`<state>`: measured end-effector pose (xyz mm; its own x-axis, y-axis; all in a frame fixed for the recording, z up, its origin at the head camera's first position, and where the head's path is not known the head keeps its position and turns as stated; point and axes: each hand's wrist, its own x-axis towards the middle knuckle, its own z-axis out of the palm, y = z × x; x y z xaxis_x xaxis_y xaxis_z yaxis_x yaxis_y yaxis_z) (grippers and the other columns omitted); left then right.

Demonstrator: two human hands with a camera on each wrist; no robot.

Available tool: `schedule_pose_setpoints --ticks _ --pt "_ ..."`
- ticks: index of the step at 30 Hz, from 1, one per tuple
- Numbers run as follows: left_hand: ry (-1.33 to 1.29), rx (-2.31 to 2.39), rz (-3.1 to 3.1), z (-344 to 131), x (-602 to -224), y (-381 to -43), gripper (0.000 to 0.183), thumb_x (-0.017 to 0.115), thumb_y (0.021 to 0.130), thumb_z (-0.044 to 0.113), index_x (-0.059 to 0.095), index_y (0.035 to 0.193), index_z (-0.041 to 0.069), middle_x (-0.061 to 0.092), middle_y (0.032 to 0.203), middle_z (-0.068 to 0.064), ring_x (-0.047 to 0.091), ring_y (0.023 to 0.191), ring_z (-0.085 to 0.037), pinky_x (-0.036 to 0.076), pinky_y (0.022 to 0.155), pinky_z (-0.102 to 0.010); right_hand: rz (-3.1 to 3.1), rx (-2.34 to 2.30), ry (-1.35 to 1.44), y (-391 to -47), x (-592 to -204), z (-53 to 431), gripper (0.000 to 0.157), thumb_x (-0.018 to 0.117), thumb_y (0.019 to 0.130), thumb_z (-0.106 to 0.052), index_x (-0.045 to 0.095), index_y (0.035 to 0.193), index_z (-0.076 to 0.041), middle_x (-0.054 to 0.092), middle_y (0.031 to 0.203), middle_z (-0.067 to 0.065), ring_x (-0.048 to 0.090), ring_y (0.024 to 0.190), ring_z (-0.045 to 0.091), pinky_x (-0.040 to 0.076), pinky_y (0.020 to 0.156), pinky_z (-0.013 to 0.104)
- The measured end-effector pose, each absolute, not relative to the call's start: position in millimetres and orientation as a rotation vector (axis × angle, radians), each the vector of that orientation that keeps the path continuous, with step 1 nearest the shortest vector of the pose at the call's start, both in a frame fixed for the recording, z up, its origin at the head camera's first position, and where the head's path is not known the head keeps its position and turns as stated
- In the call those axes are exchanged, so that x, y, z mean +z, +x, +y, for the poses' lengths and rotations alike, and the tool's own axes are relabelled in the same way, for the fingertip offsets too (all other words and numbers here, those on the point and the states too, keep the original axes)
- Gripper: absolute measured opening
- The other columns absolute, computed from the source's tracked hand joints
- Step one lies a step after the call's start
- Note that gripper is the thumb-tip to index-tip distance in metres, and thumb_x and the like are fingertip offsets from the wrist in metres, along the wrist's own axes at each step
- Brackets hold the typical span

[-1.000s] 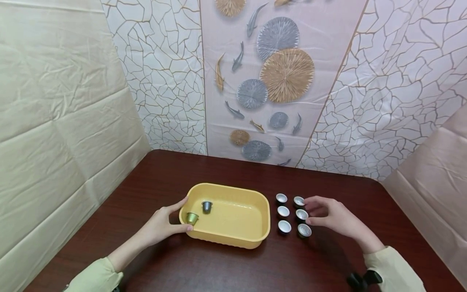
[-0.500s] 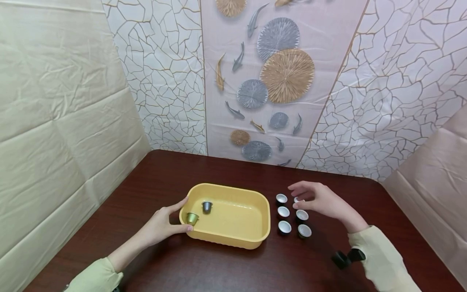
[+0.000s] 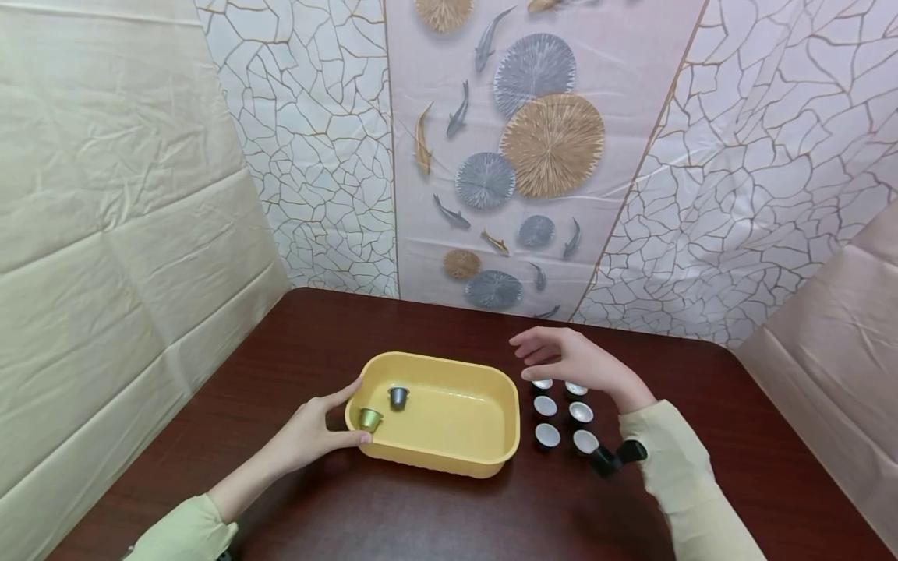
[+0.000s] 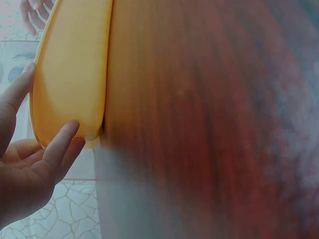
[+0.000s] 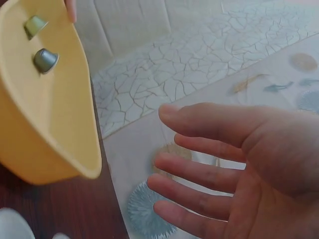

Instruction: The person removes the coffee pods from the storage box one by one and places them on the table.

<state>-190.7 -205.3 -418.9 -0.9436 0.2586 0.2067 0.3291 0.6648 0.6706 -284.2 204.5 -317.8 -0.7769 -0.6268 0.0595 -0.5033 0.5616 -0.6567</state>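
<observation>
My left hand [image 3: 313, 427] holds the left end of a yellow plastic tray [image 3: 449, 460], thumb on the near rim and index finger on the far rim. Inside that end lie a green coffee capsule [image 3: 369, 420] and a dark grey coffee capsule [image 3: 398, 398]. To the tray's right, my right hand [image 3: 578, 360] hovers above the back of two short columns of coffee capsules [image 3: 545, 407], silver lids up. Its fingers are loosely bent and, in the right wrist view, thumb [image 5: 199, 119] and fingers stand apart around nothing. It partly covers the rearmost capsules.
The dark red-brown wooden table [image 3: 435, 518] carries everything. Patterned cloth [image 3: 484, 234] rises behind its far edge, and pale cloth walls [image 3: 105, 234] flank both sides. A black wrist device [image 3: 617, 458] overlaps the nearest right-hand capsule in the head view.
My right hand has moved left and up from beside the right column of capsules, across the back ones towards the tray. The left hand, the tray and the capsules have stayed put.
</observation>
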Motion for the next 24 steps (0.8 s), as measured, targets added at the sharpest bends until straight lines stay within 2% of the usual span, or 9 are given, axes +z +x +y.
schedule_pose_setpoints --ticks 11,24 --pt "-0.5 -1.158 -2.783 -204 -420 -191 0.092 0.082 0.077 0.046 0.043 0.149 0.005 0.051 0.147 -0.016 0.052 0.134 -0.035 0.045 0.105 -0.054 2.516 -1.055 -1.053 -307 -323 159 0.05 0.075 0.088 -0.023 0.059 0.134 -0.014 0.069 0.123 0.012 0.068 0.112 0.029 0.055 0.096 0.042" --pt "-0.506 -1.151 -2.789 -205 -419 -192 0.093 0.081 0.077 0.047 0.042 0.149 0.005 0.051 0.148 -0.016 0.053 0.133 -0.034 0.047 0.103 -0.052 2.458 -1.058 -1.121 -328 -335 109 0.044 0.073 0.09 -0.018 0.061 0.132 -0.016 0.068 0.122 0.009 0.067 0.114 0.029 0.055 0.095 0.035"
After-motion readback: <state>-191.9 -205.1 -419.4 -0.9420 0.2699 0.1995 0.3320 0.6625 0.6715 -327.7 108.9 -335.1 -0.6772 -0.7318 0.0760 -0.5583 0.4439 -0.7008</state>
